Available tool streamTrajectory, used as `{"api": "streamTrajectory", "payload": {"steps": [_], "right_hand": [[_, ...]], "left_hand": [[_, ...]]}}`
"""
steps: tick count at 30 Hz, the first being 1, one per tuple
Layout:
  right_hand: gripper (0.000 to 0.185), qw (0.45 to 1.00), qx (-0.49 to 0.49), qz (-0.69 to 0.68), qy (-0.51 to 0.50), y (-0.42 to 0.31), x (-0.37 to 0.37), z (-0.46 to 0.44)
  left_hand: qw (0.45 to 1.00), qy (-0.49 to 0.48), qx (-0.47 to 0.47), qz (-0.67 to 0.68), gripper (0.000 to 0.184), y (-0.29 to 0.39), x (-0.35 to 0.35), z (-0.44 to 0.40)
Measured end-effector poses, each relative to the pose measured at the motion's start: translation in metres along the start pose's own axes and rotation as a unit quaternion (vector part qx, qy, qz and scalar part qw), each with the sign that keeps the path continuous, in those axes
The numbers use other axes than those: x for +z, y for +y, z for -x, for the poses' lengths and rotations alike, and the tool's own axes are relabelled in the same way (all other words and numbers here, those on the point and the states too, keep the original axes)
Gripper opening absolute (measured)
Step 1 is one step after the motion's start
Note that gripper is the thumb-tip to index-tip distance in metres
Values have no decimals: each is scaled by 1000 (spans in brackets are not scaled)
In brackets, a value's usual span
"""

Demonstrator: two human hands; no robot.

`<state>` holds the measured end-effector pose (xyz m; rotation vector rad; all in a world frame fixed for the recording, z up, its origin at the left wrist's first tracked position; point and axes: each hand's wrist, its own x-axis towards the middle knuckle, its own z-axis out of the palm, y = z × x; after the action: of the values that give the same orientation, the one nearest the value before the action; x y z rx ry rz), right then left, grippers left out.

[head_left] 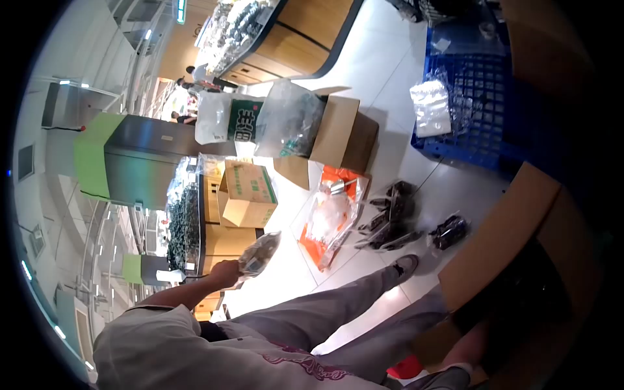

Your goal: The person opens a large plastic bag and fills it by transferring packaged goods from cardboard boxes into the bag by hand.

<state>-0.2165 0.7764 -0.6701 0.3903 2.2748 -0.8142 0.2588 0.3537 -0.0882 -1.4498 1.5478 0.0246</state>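
Note:
My left hand (227, 273) reaches out at the left and is closed round the end of a clear plastic bag (259, 254) with darkish contents. On the right, my right hand (473, 342) is down inside a large open cardboard box (500, 227); only the wrist area shows and the fingers are lost in shadow. Shiny black plastic (536, 283) lies in the box near it. On the floor are dark plastic-wrapped packages (393, 218), a smaller dark packet (448, 232) and an orange-and-clear bag (333, 211) with white contents.
The view is tilted sideways. Beyond stand an open carton (351, 133) with clear plastic bags (289, 120), another carton (248, 195), and wooden display counters (305, 39) with goods. A blue plastic crate (484, 97) holds clear packaging. My legs (312, 312) cross the middle. People stand far off.

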Motion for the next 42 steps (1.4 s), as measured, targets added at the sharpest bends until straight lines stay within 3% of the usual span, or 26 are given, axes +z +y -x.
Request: {"api": "streamTrajectory", "payload": {"steps": [1, 4, 7, 12, 13, 14, 15, 16, 17, 20, 22, 23, 24, 25, 27, 30, 31, 32, 36, 38, 41, 42], "right_hand": [[46, 1000, -1, 18, 4, 3, -6, 0], [46, 998, -1, 58, 22, 7, -20, 5], [46, 995, -5, 94, 33, 10, -31, 9], [47, 989, -13, 137, 50, 8, -45, 12], [47, 988, -13, 145, 52, 7, -46, 13], [47, 987, -15, 154, 51, 7, -48, 17], [47, 985, -15, 163, 51, 7, -50, 21], [47, 984, -22, 173, 44, 6, -48, 27], [47, 983, -25, 177, 45, -1, -53, 33], [47, 976, -54, 208, 42, -34, -48, 63], [48, 971, -80, 225, 24, -61, -36, 92], [48, 965, -96, 244, 10, -70, -31, 109], [48, 957, -131, 257, -7, -78, -25, 123], [48, 944, -185, 273, -28, -83, -22, 137], [40, 844, -466, 266, -16, -23, -34, 113], [37, 913, -300, 259, -95, -26, -33, 173], [36, 930, -229, 258, -126, -23, -30, 193], [35, 940, -166, 258, -151, -20, -29, 211], [31, 938, -22, 251, -239, -4, -27, 262], [29, 933, -18, 253, -256, -1, -16, 273], [26, 907, -172, 329, -197, -3, 5, 277], [26, 906, -169, 333, -197, -3, 9, 276]], "left_hand": [[995, -46, -52, -78, 36, -17, 18, -5], [985, -132, -82, -79, 39, -65, 61, -32], [976, -198, -31, -80, 40, -61, 64, -38], [998, -54, -8, -8, 21, -58, 57, -56], [999, 7, 35, 34, 20, -83, 68, -70], [997, 7, -48, 53, 30, -65, 25, -66], [995, 80, -34, 39, 42, -80, 16, -76], [994, 84, -56, 33, 55, -95, -3, -91], [981, 157, -29, 110, 57, -101, -32, -96], [949, 278, -15, 145, 46, -140, -94, -151], [912, 266, -66, 305, 45, -152, -148, -193], [892, 267, -45, 363, 44, -153, -171, -208], [887, 309, 14, 343, 41, -165, -183, -242], [878, 296, -4, 375, 41, -174, -195, -277], [884, 289, 19, 368, 42, -153, -237, -301], [883, 385, 131, 232, 43, -149, -259, -386], [889, 349, 153, 253, 43, -137, -268, -399], [902, 321, 148, 248, 42, -118, -281, -392], [904, 363, 140, 174, 37, -101, -276, -483], [908, 371, 112, 161, 37, -80, -279, -494], [917, 355, 73, 166, 33, -65, -271, -484], [908, 370, 110, 162, 35, -64, -261, -496]]}}
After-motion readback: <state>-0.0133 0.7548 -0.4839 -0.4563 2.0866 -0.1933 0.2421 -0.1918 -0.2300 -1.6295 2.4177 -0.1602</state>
